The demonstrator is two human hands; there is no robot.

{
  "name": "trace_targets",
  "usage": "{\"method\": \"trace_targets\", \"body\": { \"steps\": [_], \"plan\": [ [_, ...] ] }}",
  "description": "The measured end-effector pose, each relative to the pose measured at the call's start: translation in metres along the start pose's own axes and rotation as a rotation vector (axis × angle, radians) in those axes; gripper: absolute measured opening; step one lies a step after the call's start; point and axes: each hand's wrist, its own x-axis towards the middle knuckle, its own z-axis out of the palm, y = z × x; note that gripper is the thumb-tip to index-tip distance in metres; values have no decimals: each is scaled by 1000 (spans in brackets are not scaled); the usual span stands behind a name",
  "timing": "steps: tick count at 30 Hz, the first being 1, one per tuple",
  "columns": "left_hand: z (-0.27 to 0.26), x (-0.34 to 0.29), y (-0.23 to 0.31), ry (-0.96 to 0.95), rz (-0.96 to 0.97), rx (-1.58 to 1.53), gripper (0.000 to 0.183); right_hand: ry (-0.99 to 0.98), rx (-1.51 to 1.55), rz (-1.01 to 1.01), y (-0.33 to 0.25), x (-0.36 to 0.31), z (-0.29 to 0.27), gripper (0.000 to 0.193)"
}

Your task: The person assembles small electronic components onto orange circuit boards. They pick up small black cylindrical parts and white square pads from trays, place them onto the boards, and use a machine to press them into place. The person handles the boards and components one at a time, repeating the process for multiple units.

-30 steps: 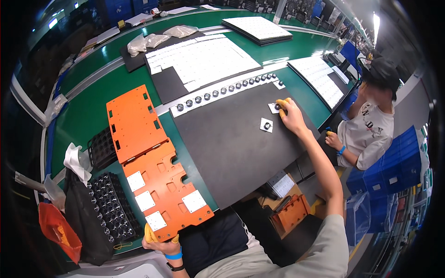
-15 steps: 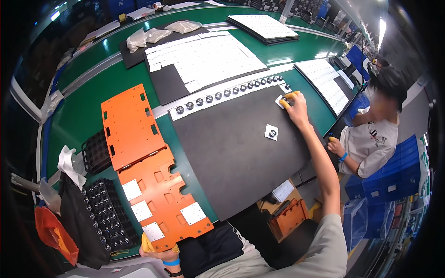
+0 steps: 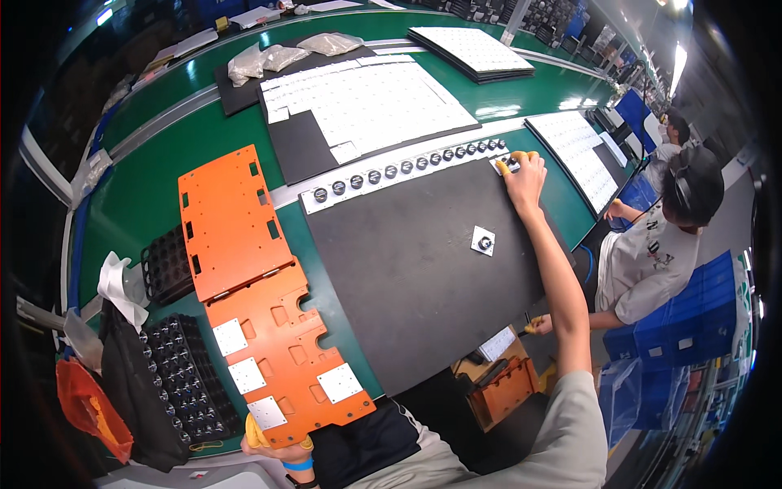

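My right hand (image 3: 528, 183) covers much of the tile (image 3: 499, 166) between my yellow-tipped fingers; they pinch it at one o'clock on the black board (image 3: 407, 301), just beside the right end of the tile row (image 3: 406, 167). I can't see its underside. At seven o'clock my left hand (image 3: 277, 448) rests at the near edge of the orange plate (image 3: 265, 295); what those fingers do below it is hidden, so I can't tell whether they press together. The bottom of the view cuts off that forearm. My right forearm crosses close by a co-worker's hand (image 3: 538, 324), at four o'clock, only partly visible. Dark lettering runs over that person's shirt (image 3: 652, 257) at three o'clock; marks on the round knobs are too small to read. My tile is white with a black part on top, like the loose tile (image 3: 482, 241) at two o'clock on the board, which lies cornerwise. Four white squares (image 3: 338, 384) sit on the plate's near half.
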Motion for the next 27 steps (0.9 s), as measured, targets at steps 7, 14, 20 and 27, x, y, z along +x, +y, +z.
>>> {"method": "trace_targets", "body": {
  "steps": [7, 14, 20, 27],
  "plan": [
    [6, -19, -12, -30, -72, -33, 83, -118, 14, 196, 2, -5, 3, 75],
    [19, -41, -23, -4, -196, -102, 94, -294, 81, 305, 9, 0, 10, 73],
    [11, -28, -14, 2, -142, -56, 88, -311, 78, 313, 6, 2, 13, 73],
    [8, -17, -9, -1, -85, -29, 81, -172, 79, 285, 4, -2, 12, 71]
  ]
}}
